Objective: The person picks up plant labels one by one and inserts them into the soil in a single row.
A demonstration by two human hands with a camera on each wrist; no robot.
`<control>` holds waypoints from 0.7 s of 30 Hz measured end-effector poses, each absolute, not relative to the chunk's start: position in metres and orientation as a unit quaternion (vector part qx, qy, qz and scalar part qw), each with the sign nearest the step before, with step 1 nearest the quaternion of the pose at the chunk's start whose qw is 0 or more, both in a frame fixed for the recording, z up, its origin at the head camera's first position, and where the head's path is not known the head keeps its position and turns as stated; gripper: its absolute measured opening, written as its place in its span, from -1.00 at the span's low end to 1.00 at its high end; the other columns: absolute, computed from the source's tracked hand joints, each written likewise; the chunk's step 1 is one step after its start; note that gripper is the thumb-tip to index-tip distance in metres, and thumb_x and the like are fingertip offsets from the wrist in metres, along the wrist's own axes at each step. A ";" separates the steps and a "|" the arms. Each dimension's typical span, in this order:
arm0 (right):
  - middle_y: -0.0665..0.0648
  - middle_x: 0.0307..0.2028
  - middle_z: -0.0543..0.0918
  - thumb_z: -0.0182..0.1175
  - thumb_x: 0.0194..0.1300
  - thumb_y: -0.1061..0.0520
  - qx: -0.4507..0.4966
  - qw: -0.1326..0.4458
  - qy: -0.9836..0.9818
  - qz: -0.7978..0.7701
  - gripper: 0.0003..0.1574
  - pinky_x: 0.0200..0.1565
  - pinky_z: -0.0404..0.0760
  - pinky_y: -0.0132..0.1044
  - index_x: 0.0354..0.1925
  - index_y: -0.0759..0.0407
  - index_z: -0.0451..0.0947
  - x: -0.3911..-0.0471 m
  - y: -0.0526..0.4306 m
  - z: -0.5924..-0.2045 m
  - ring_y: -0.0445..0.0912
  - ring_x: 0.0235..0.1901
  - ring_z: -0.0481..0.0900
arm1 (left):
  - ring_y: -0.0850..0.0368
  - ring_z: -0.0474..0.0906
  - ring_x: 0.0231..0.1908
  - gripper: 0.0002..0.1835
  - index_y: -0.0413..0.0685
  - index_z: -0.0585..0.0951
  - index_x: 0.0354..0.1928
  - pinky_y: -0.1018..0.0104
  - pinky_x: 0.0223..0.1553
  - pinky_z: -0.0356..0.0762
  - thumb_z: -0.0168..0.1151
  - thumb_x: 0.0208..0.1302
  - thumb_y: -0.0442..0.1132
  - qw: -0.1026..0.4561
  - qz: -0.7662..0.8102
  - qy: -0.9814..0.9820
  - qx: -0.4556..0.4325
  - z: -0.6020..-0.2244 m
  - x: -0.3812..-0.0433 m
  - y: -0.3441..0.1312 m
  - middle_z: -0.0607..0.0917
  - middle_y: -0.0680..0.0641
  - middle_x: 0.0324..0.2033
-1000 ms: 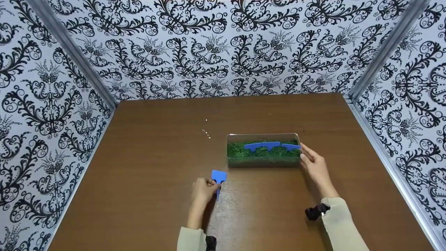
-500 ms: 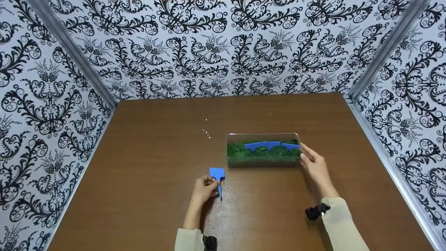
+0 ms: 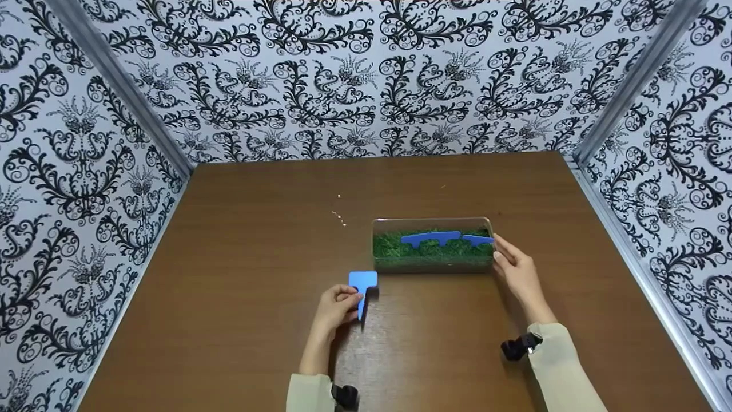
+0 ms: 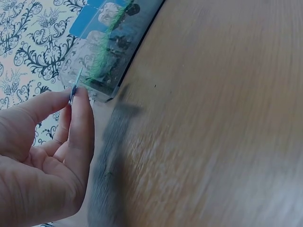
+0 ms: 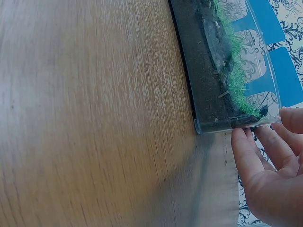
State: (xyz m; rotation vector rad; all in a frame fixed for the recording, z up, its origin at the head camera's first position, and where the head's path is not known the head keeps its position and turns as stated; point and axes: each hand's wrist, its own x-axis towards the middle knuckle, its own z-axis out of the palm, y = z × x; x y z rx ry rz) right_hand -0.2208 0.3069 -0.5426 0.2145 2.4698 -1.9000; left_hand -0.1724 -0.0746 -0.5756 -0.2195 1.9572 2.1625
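Observation:
A blue T-shaped plant label (image 3: 362, 280) is pinched between the thumb and fingertips of my left hand (image 3: 336, 308), just off the near left corner of a clear plastic planter box (image 3: 434, 266). In the left wrist view the plant label (image 4: 77, 78) shows edge-on. Green grass (image 3: 389, 246) grows in the box, and more blue plant labels (image 3: 432, 237) stand in a row in it. At the box's right end, my right hand (image 3: 517, 272) touches the end wall with its fingertips; in the right wrist view its fingers (image 5: 246, 156) lie nearly straight against the wall.
The brown wooden table (image 3: 246, 257) carries the box. Small pale crumbs (image 3: 339, 218) lie behind and left of it. Patterned walls (image 3: 366, 86) with grey metal corner posts (image 3: 134, 97) enclose the back and sides.
My left hand has turned the plant label so its broad head faces up more squarely, and the label has shifted slightly toward the box. The right hand and the box stay put.

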 end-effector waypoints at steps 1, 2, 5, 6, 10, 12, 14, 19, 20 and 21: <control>0.36 0.45 0.25 -0.07 0.55 0.24 0.068 0.010 0.789 -0.610 -0.39 0.22 0.51 -0.24 0.49 0.22 0.18 -0.221 0.307 -0.543 0.15 0.43 0.28 | 0.34 0.57 -0.38 -0.80 -0.21 0.55 -0.19 0.50 -0.41 0.61 0.35 0.23 -0.29 0.110 0.733 0.666 -0.080 -0.575 -0.173 -0.074 0.66 0.15 -0.42; 0.35 0.46 0.23 -0.10 0.56 0.25 0.062 0.015 0.789 -0.611 -0.39 0.25 0.47 -0.21 0.50 0.22 0.15 -0.221 0.308 -0.542 0.14 0.44 0.25 | 0.34 0.58 -0.37 -0.77 -0.23 0.54 -0.15 0.49 -0.41 0.60 0.35 0.23 -0.30 0.113 0.732 0.666 -0.086 -0.575 -0.173 -0.074 0.68 0.15 -0.40; 0.32 0.47 0.22 -0.12 0.57 0.25 0.065 0.019 0.786 -0.614 -0.39 0.27 0.44 -0.17 0.50 0.20 0.15 -0.221 0.308 -0.541 0.12 0.45 0.25 | 0.34 0.59 -0.35 -0.70 -0.32 0.49 -0.03 0.48 -0.40 0.61 0.30 0.26 -0.34 0.116 0.728 0.668 -0.107 -0.575 -0.175 -0.073 0.70 0.15 -0.38; 0.32 0.47 0.21 -0.12 0.57 0.25 0.066 0.022 0.786 -0.614 -0.39 0.27 0.43 -0.17 0.51 0.20 0.14 -0.221 0.309 -0.541 0.11 0.45 0.24 | 0.34 0.59 -0.35 -0.68 -0.33 0.47 0.00 0.48 -0.40 0.61 0.29 0.27 -0.35 0.116 0.729 0.665 -0.114 -0.575 -0.176 -0.073 0.70 0.15 -0.38; 0.30 0.47 0.21 -0.13 0.57 0.23 0.070 0.025 0.786 -0.613 -0.39 0.27 0.44 -0.20 0.51 0.18 0.14 -0.222 0.309 -0.540 0.10 0.45 0.24 | 0.33 0.60 -0.35 -0.58 -0.37 0.39 0.12 0.46 -0.39 0.61 0.27 0.29 -0.38 0.111 0.734 0.659 -0.123 -0.573 -0.177 -0.074 0.69 0.13 -0.34; 0.30 0.47 0.22 -0.12 0.57 0.23 0.070 0.025 0.788 -0.612 -0.39 0.27 0.46 -0.22 0.51 0.18 0.14 -0.222 0.309 -0.541 0.10 0.45 0.25 | 0.31 0.61 -0.34 -0.54 -0.37 0.37 0.17 0.44 -0.37 0.62 0.28 0.30 -0.38 0.108 0.734 0.658 -0.127 -0.573 -0.177 -0.074 0.69 0.11 -0.31; 0.30 0.47 0.22 -0.13 0.57 0.23 0.070 0.026 0.790 -0.608 -0.39 0.25 0.48 -0.24 0.51 0.17 0.14 -0.222 0.309 -0.541 0.11 0.44 0.25 | 0.29 0.62 -0.33 -0.51 -0.36 0.36 0.19 0.43 -0.36 0.64 0.28 0.30 -0.38 0.107 0.732 0.660 -0.129 -0.572 -0.177 -0.074 0.69 0.08 -0.28; 0.30 0.47 0.22 -0.12 0.57 0.23 0.072 0.026 0.792 -0.605 -0.39 0.23 0.50 -0.29 0.51 0.17 0.15 -0.222 0.310 -0.542 0.11 0.44 0.26 | 0.27 0.60 -0.33 -0.56 -0.35 0.42 0.14 0.41 -0.35 0.64 0.31 0.27 -0.38 0.102 0.734 0.660 -0.128 -0.573 -0.177 -0.074 0.67 0.07 -0.31; 0.30 0.47 0.22 -0.12 0.57 0.24 0.072 0.025 0.791 -0.607 -0.39 0.24 0.49 -0.28 0.51 0.17 0.15 -0.222 0.310 -0.542 0.11 0.44 0.26 | 0.27 0.60 -0.33 -0.58 -0.35 0.43 0.12 0.41 -0.35 0.64 0.31 0.27 -0.39 0.100 0.734 0.659 -0.127 -0.573 -0.178 -0.074 0.66 0.08 -0.31; 0.30 0.47 0.23 -0.12 0.57 0.24 0.072 0.024 0.789 -0.609 -0.40 0.25 0.48 -0.26 0.51 0.17 0.16 -0.222 0.310 -0.541 0.10 0.44 0.26 | 0.27 0.59 -0.33 -0.59 -0.35 0.44 0.10 0.41 -0.35 0.64 0.31 0.27 -0.39 0.099 0.735 0.659 -0.126 -0.573 -0.178 -0.074 0.65 0.09 -0.33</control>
